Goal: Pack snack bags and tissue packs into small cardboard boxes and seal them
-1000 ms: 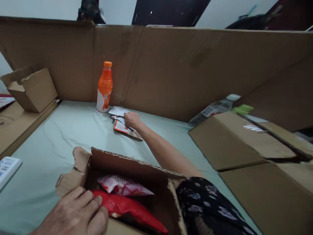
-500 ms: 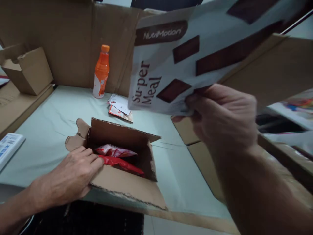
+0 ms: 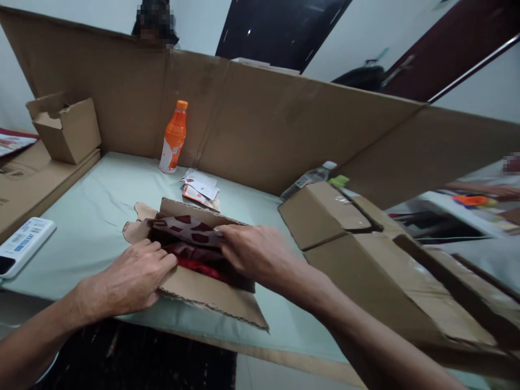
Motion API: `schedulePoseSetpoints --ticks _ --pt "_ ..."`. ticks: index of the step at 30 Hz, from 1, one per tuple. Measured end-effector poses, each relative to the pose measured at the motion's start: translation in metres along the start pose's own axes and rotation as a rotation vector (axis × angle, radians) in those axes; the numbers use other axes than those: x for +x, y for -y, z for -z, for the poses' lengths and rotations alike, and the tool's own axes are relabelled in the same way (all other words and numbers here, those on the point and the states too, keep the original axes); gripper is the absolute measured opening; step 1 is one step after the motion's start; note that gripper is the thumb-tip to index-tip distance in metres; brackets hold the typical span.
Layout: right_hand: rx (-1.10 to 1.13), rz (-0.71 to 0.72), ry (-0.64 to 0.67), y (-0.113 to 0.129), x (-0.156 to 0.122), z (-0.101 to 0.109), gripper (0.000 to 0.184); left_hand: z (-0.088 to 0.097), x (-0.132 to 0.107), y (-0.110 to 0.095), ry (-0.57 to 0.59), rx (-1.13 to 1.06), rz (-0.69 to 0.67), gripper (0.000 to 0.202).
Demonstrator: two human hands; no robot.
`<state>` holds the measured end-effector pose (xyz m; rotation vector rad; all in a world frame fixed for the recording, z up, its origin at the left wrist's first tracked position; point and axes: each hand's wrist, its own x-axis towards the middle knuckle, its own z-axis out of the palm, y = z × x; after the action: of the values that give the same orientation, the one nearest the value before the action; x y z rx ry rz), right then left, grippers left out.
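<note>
An open cardboard box point(image 3: 215, 303) lies before me on the pale green cloth, its flaps spread. My left hand point(image 3: 125, 276) grips the box at its near left edge, fingers curled over the rim. A white pouch with dark brown shapes point(image 3: 187, 227) is partly down inside the box, against the far wall. My right hand point(image 3: 252, 249) pinches this pouch by its right end. Red packets point(image 3: 199, 265) lie nearer to me in the same box, partly in shadow. The lower part of the pouch is hidden.
An orange drink bottle point(image 3: 174, 138) stands behind, with paper packets point(image 3: 201, 188) near it. A white power bank point(image 3: 26, 246) lies left. Cardboard boxes point(image 3: 345, 260) and a clear bottle point(image 3: 311, 179) are at right. A cardboard partition point(image 3: 268, 124) runs along the back, a person's head point(image 3: 155, 24) beyond.
My right hand has come down and left, lowering the pouch from up close to the camera into the box. My left hand still holds the box. The view has shifted.
</note>
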<state>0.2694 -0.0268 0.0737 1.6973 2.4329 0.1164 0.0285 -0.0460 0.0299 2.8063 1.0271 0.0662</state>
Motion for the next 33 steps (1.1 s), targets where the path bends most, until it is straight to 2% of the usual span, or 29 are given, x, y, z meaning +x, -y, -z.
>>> schedulePoseSetpoints --ticks 3,5,7,12,16,18,23,25,26,27,29,31,33 --pt "0.014 0.056 -0.012 0.006 0.008 0.009 0.021 -0.002 0.001 0.002 -0.032 0.001 -0.008 0.028" --pt "-0.002 0.063 0.027 0.007 0.015 0.012 0.018 -0.002 0.001 0.002 -0.040 0.005 -0.010 0.026" --pt "-0.047 0.071 0.074 0.006 0.020 0.014 0.021 -0.001 0.002 0.002 -0.028 0.005 -0.003 0.025" --pt "-0.128 0.128 0.069 0.009 0.027 0.013 0.018 0.001 0.003 0.000 -0.002 -0.018 -0.002 0.027" --pt "-0.132 0.215 0.218 0.027 0.044 0.004 0.027 0.000 0.003 0.001 -0.033 -0.019 0.000 0.024" --pt "-0.112 0.250 0.241 0.033 0.054 -0.004 0.028 0.000 0.003 0.002 -0.046 -0.022 -0.010 0.025" --pt "-0.076 0.317 0.266 0.025 0.064 -0.016 0.024 -0.003 0.004 0.003 -0.056 -0.011 -0.036 0.027" --pt "-0.050 0.326 0.278 0.019 0.059 -0.013 0.022 -0.005 0.004 0.003 -0.117 0.001 -0.067 0.030" --pt "-0.006 0.330 0.261 0.015 0.053 -0.010 0.022 -0.007 0.002 0.004 -0.187 0.012 -0.102 0.035" --pt "0.070 0.331 0.208 0.009 0.045 -0.007 0.023 -0.008 -0.001 0.004 -0.278 0.026 -0.141 0.041" --pt "0.301 0.288 -0.033 -0.004 0.020 -0.001 0.026 -0.011 -0.012 0.007 -0.492 0.054 -0.170 0.051" --pt "0.521 0.181 -0.354 -0.020 -0.011 -0.002 0.027 -0.015 -0.025 0.013 -0.669 0.034 -0.093 0.057" --pt "0.637 0.074 -0.558 -0.034 -0.038 -0.013 0.023 -0.021 -0.036 0.021 -0.766 -0.064 0.034 0.065"
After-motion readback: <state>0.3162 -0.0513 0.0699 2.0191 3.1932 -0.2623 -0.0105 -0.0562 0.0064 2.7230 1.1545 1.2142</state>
